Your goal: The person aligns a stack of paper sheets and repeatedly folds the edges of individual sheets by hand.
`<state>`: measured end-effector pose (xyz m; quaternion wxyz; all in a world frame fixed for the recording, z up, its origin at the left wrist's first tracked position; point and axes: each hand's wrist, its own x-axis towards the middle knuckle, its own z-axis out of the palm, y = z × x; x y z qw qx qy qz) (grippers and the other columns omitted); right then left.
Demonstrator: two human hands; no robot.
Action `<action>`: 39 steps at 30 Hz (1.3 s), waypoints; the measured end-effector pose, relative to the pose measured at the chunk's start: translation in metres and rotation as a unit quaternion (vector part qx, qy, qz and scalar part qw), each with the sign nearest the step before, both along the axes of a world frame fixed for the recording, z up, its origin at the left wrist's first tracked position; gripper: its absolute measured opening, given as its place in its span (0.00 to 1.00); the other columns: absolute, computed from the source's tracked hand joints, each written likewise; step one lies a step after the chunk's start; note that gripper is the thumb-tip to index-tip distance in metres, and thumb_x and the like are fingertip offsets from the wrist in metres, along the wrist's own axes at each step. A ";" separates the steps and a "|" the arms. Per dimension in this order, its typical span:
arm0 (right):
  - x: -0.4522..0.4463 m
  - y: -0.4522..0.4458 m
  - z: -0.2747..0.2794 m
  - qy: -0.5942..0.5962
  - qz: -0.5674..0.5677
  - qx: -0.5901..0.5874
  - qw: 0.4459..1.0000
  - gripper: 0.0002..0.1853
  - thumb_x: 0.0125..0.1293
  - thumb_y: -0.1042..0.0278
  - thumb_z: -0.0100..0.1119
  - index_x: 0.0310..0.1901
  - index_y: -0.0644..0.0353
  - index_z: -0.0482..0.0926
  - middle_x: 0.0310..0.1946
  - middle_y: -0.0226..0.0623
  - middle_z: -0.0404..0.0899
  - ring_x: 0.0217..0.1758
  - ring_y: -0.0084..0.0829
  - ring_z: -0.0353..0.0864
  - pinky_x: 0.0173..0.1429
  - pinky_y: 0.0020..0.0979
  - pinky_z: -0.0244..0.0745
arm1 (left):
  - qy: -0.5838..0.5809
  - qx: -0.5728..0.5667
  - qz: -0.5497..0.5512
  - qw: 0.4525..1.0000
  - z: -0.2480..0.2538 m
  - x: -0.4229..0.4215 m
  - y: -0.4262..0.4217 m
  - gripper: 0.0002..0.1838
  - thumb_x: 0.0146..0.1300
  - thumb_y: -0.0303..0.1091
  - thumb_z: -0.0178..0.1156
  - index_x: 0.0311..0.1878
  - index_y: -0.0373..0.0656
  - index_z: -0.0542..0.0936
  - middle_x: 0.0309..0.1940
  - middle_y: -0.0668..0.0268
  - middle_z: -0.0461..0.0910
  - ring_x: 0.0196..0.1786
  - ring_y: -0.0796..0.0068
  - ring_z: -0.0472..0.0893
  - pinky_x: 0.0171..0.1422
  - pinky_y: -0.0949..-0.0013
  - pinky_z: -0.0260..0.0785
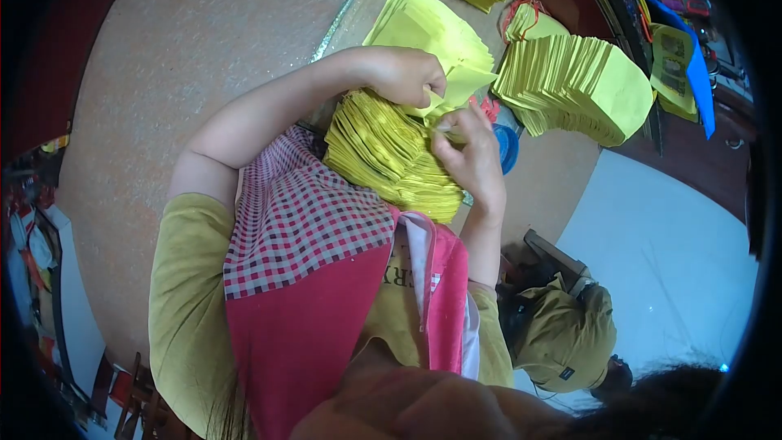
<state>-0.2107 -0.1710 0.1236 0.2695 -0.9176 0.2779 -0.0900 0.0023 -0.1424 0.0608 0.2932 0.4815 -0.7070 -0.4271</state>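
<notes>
Above the red-and-grey checked cloth apron (305, 216), could topple the ridged deep-yellow paper stack (387, 143) by nudging. Over it, with left hand (407, 80) curled tight, pinches a thin pale-yellow paper sheet (466, 83); could tear it by pulling unevenly. With thumb and fingertips of right hand (474, 153) nearly meeting beside the sheet, cannot tell whether gripping; could knock the round blue plastic container (507, 149).
</notes>
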 end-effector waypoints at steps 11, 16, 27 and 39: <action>0.000 -0.001 0.015 -0.029 0.027 -0.169 0.985 0.08 0.59 0.72 0.65 0.40 0.59 0.79 0.32 0.37 0.83 0.42 0.41 0.83 0.69 0.49 0.64 | 0.070 0.054 -0.066 0.994 0.005 0.001 -0.006 0.11 0.62 0.35 0.60 0.42 0.37 0.83 0.27 0.58 0.82 0.30 0.68 0.81 0.41 0.62 0.73; 0.000 -0.002 -0.001 0.094 0.075 -0.031 0.992 0.11 0.57 0.70 0.64 0.41 0.61 0.81 0.37 0.41 0.83 0.44 0.45 0.82 0.57 0.42 0.72 | -0.121 -0.347 0.240 0.899 0.011 -0.004 -0.020 0.09 0.60 0.34 0.60 0.40 0.41 0.85 0.27 0.59 0.83 0.31 0.62 0.83 0.41 0.61 0.74; 0.002 -0.004 -0.002 -0.023 -0.044 0.061 0.997 0.07 0.58 0.72 0.65 0.36 0.62 0.79 0.34 0.41 0.82 0.38 0.44 0.84 0.48 0.37 0.78 | -0.013 0.045 -0.041 0.998 0.011 0.002 -0.004 0.17 0.63 0.34 0.59 0.52 0.33 0.82 0.37 0.52 0.85 0.39 0.65 0.84 0.48 0.65 0.74; 0.000 -0.016 -0.005 -0.052 -0.033 -0.056 0.997 0.08 0.60 0.70 0.67 0.38 0.58 0.77 0.34 0.34 0.83 0.40 0.40 0.84 0.75 0.52 0.57 | 0.023 0.062 -0.060 0.996 0.019 0.001 -0.005 0.09 0.62 0.31 0.59 0.38 0.34 0.81 0.25 0.60 0.82 0.30 0.72 0.80 0.38 0.67 0.71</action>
